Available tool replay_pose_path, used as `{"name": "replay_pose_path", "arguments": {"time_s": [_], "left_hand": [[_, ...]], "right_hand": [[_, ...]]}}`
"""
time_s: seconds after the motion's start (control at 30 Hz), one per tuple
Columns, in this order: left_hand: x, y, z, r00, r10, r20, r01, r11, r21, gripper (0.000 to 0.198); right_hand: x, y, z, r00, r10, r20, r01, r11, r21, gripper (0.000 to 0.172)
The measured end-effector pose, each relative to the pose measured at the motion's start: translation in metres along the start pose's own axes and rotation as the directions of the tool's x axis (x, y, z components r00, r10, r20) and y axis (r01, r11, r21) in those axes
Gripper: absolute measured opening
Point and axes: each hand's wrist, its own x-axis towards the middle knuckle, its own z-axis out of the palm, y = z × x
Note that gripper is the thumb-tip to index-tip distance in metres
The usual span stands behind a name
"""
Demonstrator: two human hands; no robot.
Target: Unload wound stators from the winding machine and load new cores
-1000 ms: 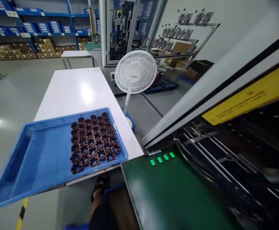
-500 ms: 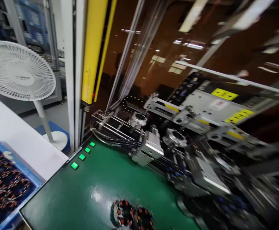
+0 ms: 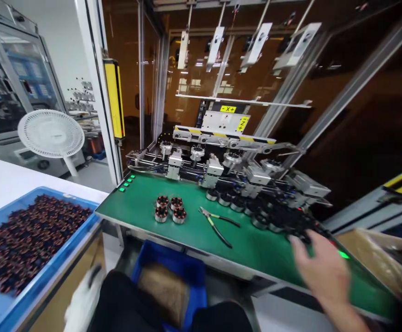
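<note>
My right hand [image 3: 322, 269] reaches out over the right end of the green mat [image 3: 194, 230]. Its fingers are spread with nothing in them, close to a lit green button [image 3: 342, 254]. My left hand [image 3: 83, 302], in a white glove, hangs low beside my lap under the blue tray [image 3: 54, 269]; it is smeared by motion. Several wound copper stators [image 3: 31, 237] fill the tray. A small cluster of stators [image 3: 169, 208] stands on the mat, and a pair of pliers [image 3: 218, 223] lies to their right.
Behind the mat a winding machine [image 3: 228, 161] with a row of fixtures sits inside a glass enclosure. A white fan [image 3: 50, 133] stands at the left. A blue bin [image 3: 173, 272] is under the bench and a cardboard box [image 3: 377, 258] at the right.
The view has swung right from the tray table to the machine bench. My right hand has come into view over the mat, and the gloved left hand shows at the bottom.
</note>
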Motion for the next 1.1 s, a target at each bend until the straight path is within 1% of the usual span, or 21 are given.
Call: {"name": "replay_pose_path", "arguments": {"time_s": [0.03,0.07,0.1,0.13,0.17,0.2,0.23,0.27,0.33,0.43,0.53,0.6,0.67,0.77,0.8,0.87,0.9,0.97,1.0,1.1], "left_hand": [[0.003,0.015,-0.008,0.996,0.085,-0.024,-0.085,0.996,0.010,0.053],[0.010,0.034,-0.014,0.978,0.202,-0.044,-0.200,0.979,0.046,0.054],[0.021,0.055,-0.019,0.940,0.337,-0.050,-0.330,0.938,0.103,0.055],[0.033,0.077,-0.022,0.891,0.452,-0.043,-0.443,0.886,0.134,0.056],[0.046,0.099,-0.023,0.796,0.605,0.008,-0.584,0.765,0.272,0.055],[0.058,0.119,-0.022,0.739,0.672,0.046,-0.651,0.695,0.307,0.054],[0.069,0.136,-0.020,0.702,0.709,0.075,-0.689,0.649,0.322,0.052],[0.077,0.149,-0.016,0.669,0.736,0.104,-0.719,0.605,0.342,0.048],[0.088,0.163,-0.008,0.645,0.755,0.118,-0.736,0.572,0.363,0.038],[0.093,0.163,-0.001,0.639,0.763,0.094,-0.728,0.561,0.395,0.030],[0.093,0.154,-0.003,0.642,0.764,0.071,-0.716,0.563,0.414,0.028],[0.092,0.146,-0.006,0.656,0.753,0.054,-0.698,0.577,0.424,0.026],[0.088,0.138,-0.009,0.683,0.731,0.016,-0.661,0.608,0.440,0.024],[0.082,0.122,-0.009,0.741,0.667,-0.080,-0.562,0.681,0.468,0.040],[0.081,0.118,-0.008,0.762,0.638,-0.111,-0.524,0.708,0.474,0.042],[0.078,0.111,-0.006,0.795,0.590,-0.143,-0.470,0.746,0.471,0.035],[0.077,0.109,-0.004,0.803,0.579,-0.141,-0.462,0.755,0.466,0.029],[0.074,0.108,-0.002,0.805,0.582,-0.116,-0.480,0.753,0.450,0.016],[0.072,0.108,-0.001,0.800,0.592,-0.101,-0.497,0.747,0.442,0.013],[0.065,0.107,0.001,0.784,0.615,-0.083,-0.533,0.736,0.418,0.016]], "right_hand": [[0.000,-0.026,0.007,0.995,-0.092,0.034,0.089,0.993,0.073,0.049],[0.000,-0.057,0.015,0.977,-0.201,0.077,0.187,0.969,0.162,0.045],[0.001,-0.090,0.024,0.938,-0.325,0.119,0.284,0.920,0.271,0.042],[0.001,-0.122,0.033,0.901,-0.405,0.155,0.333,0.875,0.351,0.041],[0.002,-0.152,0.042,0.877,-0.450,0.171,0.358,0.847,0.394,0.042],[0.004,-0.179,0.049,0.856,-0.483,0.187,0.371,0.824,0.428,0.044],[0.005,-0.200,0.056,0.841,-0.500,0.209,0.371,0.812,0.451,0.045],[0.007,-0.215,0.061,0.832,-0.509,0.220,0.368,0.804,0.467,0.046],[0.010,-0.230,0.071,0.826,-0.514,0.232,0.362,0.798,0.481,0.043],[0.012,-0.228,0.088,0.845,-0.482,0.232,0.340,0.819,0.462,0.035],[0.012,-0.219,0.104,0.875,-0.431,0.220,0.306,0.846,0.437,0.030],[0.010,-0.214,0.111,0.898,-0.392,0.199,0.278,0.857,0.434,0.029],[0.007,-0.212,0.114,0.924,-0.342,0.168,0.240,0.865,0.441,0.033],[0.002,-0.212,0.111,0.952,-0.287,0.107,0.201,0.849,0.488,0.037],[0.001,-0.213,0.109,0.956,-0.281,0.088,0.198,0.834,0.515,0.037],[-0.001,-0.215,0.103,0.960,-0.273,0.064,0.189,0.799,0.571,0.032],[-0.002,-0.217,0.100,0.962,-0.267,0.061,0.179,0.782,0.598,0.029],[-0.004,-0.219,0.093,0.967,-0.244,0.075,0.140,0.753,0.643,0.024],[-0.006,-0.220,0.091,0.969,-0.230,0.092,0.113,0.740,0.663,0.023],[-0.011,-0.224,0.085,0.966,-0.187,0.179,0.001,0.695,0.719,0.022]]}}
